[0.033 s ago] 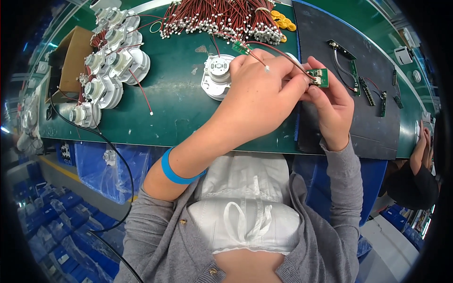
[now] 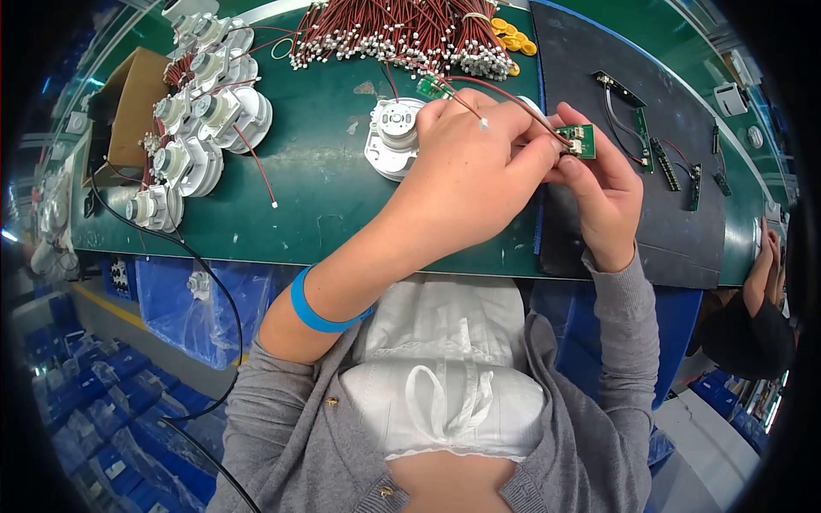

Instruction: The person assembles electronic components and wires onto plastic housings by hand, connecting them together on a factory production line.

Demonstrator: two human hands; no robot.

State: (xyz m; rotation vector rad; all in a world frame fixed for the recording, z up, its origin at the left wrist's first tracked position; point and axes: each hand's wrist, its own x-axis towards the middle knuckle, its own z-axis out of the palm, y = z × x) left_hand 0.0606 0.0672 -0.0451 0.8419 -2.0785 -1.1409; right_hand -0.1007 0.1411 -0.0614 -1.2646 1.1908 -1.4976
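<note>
My right hand [image 2: 605, 195] grips a small green circuit board [image 2: 586, 142] by its edges, thumb below and fingers behind. My left hand [image 2: 475, 175] is closed in a pinch on the cable [image 2: 539, 117] where it meets the white connectors on that board. Part of the pinch is hidden by the fingers. The dark red cable loops back over the left knuckles toward another small green board [image 2: 434, 88]. A loose white plug [image 2: 484, 124] hangs over the back of the left hand. Just left of that hand, a white round motor unit [image 2: 396, 126] lies on the bench, partly covered.
Several white motor units [image 2: 205, 115] line the left side beside a cardboard box [image 2: 141, 103]. Bundled red cables [image 2: 385, 38] and yellow discs [image 2: 516, 40] lie at the back. Other circuit boards [image 2: 658, 162] rest on a black mat [image 2: 581, 231]. Another person [image 2: 753, 329] is at far right.
The small green board behind my left hand has shifted slightly to the left. Both hands keep nearly the same place and grip.
</note>
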